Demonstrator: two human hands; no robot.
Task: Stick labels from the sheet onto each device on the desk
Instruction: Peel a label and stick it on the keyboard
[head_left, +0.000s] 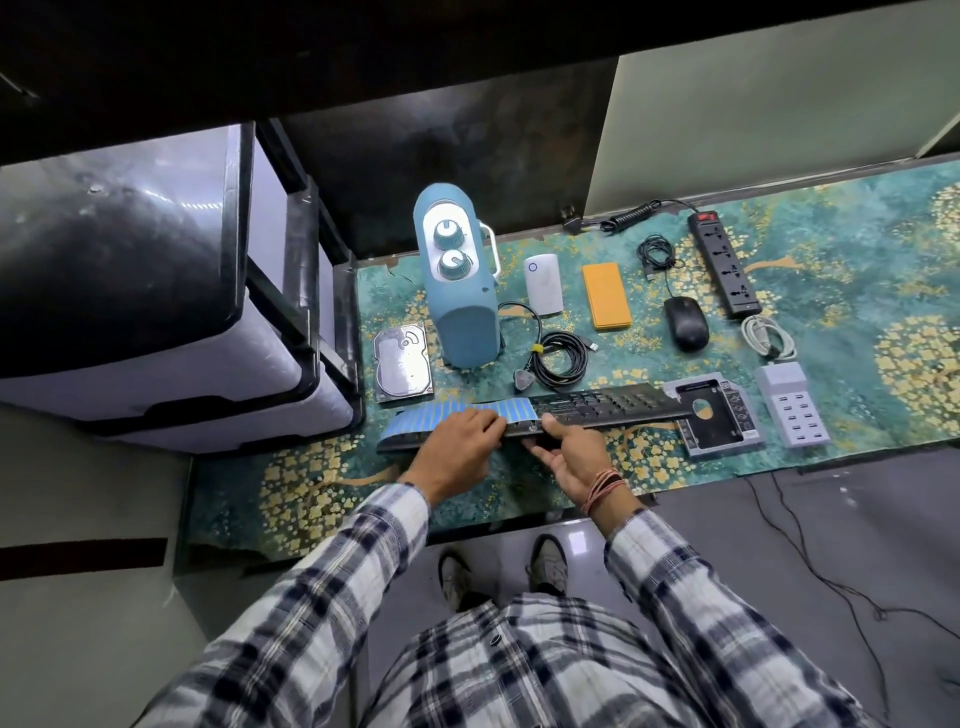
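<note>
A blue label sheet lies across the left part of a long black keyboard-like panel at the front of the desk. My left hand rests on the sheet, fingertips curled at its right part. My right hand grips the panel's front edge, thumb on top. Behind stand a teal speaker with two knobs, a hard drive, a white box, an orange power bank, a black mouse, a power strip, a drive caddy and a multi-port charger.
A patterned green cloth covers the desk. A coiled black cable, a white cable and a thin black cable lie among the devices. A grey-black drawer unit stands at the left. Floor cables trail at the right.
</note>
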